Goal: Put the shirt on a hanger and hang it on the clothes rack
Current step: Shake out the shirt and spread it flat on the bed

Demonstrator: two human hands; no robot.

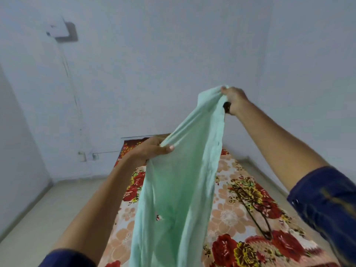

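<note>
Pinched in both hands, the pale green cotton shirt (pixel 179 185) hangs lengthwise over the floral bedspread (pixel 240 189). Right hand (pixel 234 100) clamps its far, higher end; left hand (pixel 152 149) grips nearer. Thin dark hanger (pixel 256 212) lies right of the shirt, nearer the right hand.

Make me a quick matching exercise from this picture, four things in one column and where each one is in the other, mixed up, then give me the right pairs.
Things:
1. shirt
2. hanger
3. right hand
4. left hand

Places:
A. lying on the floral bed cover
B. gripping the shirt's top end, raised high
C. held up between both hands
D. gripping the shirt lower down, above the bed

Pairs: 1-C, 2-A, 3-B, 4-D
</note>
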